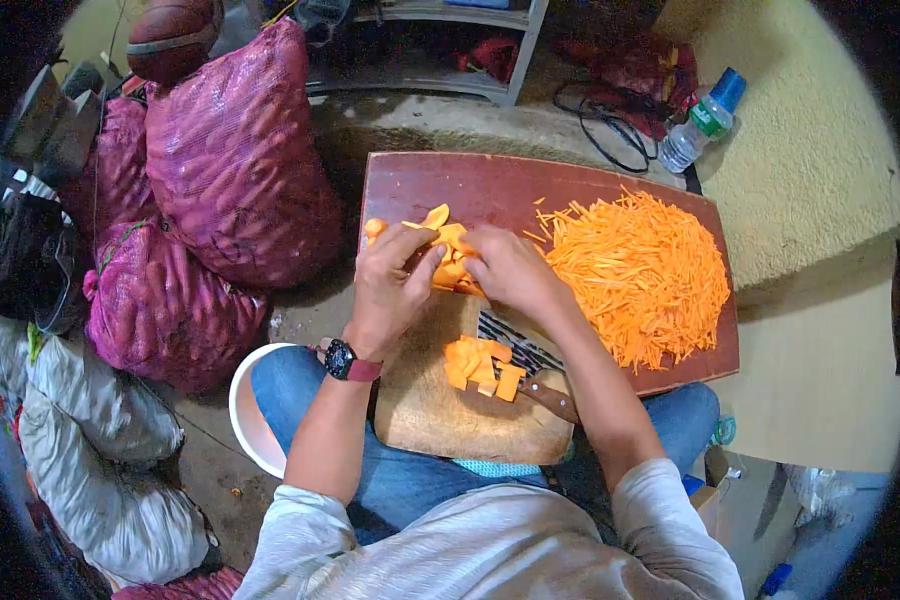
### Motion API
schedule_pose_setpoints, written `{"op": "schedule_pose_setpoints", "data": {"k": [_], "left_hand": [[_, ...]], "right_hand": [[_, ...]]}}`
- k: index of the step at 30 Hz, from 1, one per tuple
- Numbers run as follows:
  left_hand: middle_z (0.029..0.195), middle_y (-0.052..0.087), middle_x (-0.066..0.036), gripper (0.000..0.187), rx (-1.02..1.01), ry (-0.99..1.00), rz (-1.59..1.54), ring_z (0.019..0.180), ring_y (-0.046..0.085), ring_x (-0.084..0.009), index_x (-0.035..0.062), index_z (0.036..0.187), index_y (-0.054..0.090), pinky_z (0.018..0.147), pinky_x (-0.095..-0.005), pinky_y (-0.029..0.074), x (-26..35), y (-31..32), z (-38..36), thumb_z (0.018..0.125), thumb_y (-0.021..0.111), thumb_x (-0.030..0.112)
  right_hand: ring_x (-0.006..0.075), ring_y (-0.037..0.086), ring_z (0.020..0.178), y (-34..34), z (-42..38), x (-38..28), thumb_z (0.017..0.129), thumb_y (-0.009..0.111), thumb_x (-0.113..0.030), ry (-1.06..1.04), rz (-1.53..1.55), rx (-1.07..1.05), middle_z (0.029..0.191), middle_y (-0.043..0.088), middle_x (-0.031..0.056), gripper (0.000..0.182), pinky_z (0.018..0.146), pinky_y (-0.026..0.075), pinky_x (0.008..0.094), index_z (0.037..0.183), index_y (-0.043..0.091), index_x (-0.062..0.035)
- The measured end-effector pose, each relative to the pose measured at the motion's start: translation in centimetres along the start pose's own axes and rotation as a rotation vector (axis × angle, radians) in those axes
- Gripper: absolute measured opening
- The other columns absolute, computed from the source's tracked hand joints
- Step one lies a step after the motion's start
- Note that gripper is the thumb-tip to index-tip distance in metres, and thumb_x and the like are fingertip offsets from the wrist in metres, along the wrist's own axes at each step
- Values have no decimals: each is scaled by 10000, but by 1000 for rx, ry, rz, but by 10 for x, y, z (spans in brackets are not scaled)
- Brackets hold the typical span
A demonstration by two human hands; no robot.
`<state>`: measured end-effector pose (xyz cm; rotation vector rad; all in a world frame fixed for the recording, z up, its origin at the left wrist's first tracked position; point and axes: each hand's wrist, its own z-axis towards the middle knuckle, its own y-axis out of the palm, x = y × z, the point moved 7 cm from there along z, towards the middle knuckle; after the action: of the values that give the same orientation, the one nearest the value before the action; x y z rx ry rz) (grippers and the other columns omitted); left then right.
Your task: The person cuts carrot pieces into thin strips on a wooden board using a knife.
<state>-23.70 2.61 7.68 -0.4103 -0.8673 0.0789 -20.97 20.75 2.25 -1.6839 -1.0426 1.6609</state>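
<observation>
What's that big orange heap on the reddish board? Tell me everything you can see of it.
The heap is a loose mound of thin, bright orange strips that look like shredded vegetable. It rests on the right side of the reddish-brown board, with strays at its left. The right forearm passes beside it; contact is unclear.

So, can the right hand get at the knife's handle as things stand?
Probably yes: the knife handle lies mostly uncovered beside the right forearm, though the right hand is at the orange slices and would need to draw back.
</observation>
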Motion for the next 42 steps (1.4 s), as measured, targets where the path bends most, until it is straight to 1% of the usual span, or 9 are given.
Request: {"op": "schedule_pose_setpoints", "data": {"k": [2, 8, 18, 20, 23, 27, 31, 35, 42], "left_hand": [[858, 737, -102, 131, -6, -22, 9, 748, 701, -194, -5, 1049, 800, 679, -321, 552, -1, -3, 0, 922, 825, 17], [936, 783, -131, 155, -26, -57, -22, 847, 762, -235, -4, 1067, 807, 765, -348, 589, -6, -3, -1, 915, 828, 18], [979, 754, -181, 168, -173, 84, 70, 880, 760, -354, 0, 1056, 786, 768, -422, 600, 13, 13, -13, 898, 835, 26], [948, 725, -172, 141, -194, 112, 68, 855, 743, -371, 1, 1013, 759, 737, -443, 590, 19, 20, -18, 898, 830, 42], [865, 649, -157, 110, -291, 154, 131, 795, 697, -395, 11, 932, 712, 700, -491, 564, 30, 29, -22, 890, 803, 56], [868, 651, -157, 111, -332, 184, 106, 794, 697, -390, 18, 937, 718, 700, -484, 568, 31, 32, -25, 877, 805, 49], [878, 650, -157, 130, -420, 192, 135, 825, 697, -395, 19, 951, 719, 725, -486, 571, 29, 38, -29, 859, 808, 41], [930, 657, -154, 180, -592, 178, 127, 914, 693, -396, 26, 992, 719, 789, -500, 569, 31, 44, -35, 838, 810, 44], [987, 648, -153, 203, -684, 187, 157, 996, 668, -373, 25, 1039, 726, 887, -478, 560, 39, 67, -51, 840, 760, 43]], "right_hand": [[438, 665, 1274, 6, 26, 13, 991, 702, -211, -74, -92, 242, 1384, 682, 253, 395, 1119, 517, 552, 1343, 706, -32], [454, 655, 1290, 20, 57, 16, 954, 727, -148, -44, -67, 3, 1392, 660, 261, 470, 1116, 531, 531, 1418, 680, -89], [457, 722, 1137, -10, 14, 13, 847, 695, -22, -63, 61, 58, 1151, 766, 255, 359, 1037, 571, 505, 1195, 783, -21], [427, 735, 1116, -16, -7, 16, 821, 693, -2, -35, 89, 96, 1125, 772, 244, 331, 1017, 579, 477, 1137, 790, -7], [294, 742, 1004, -19, -43, 13, 806, 650, 52, -49, 251, 144, 1029, 753, 153, 298, 922, 590, 374, 1078, 767, 25], [291, 742, 999, -1, -81, -2, 801, 647, 53, -24, 365, 149, 1030, 756, 155, 302, 919, 592, 374, 1075, 767, 22], [379, 739, 1177, -5, -108, -31, 885, 770, -92, -17, 143, 95, 1293, 753, 176, 360, 998, 600, 442, 1244, 777, -72], [413, 699, 1244, -17, -129, -42, 943, 719, -66, -128, 184, 140, 1312, 728, 224, 340, 1086, 556, 469, 1278, 735, -8], [410, 728, 1177, -23, -190, -16, 948, 736, -52, 46, 203, 180, 1212, 752, 240, 280, 1042, 573, 474, 1213, 746, 37]]}}
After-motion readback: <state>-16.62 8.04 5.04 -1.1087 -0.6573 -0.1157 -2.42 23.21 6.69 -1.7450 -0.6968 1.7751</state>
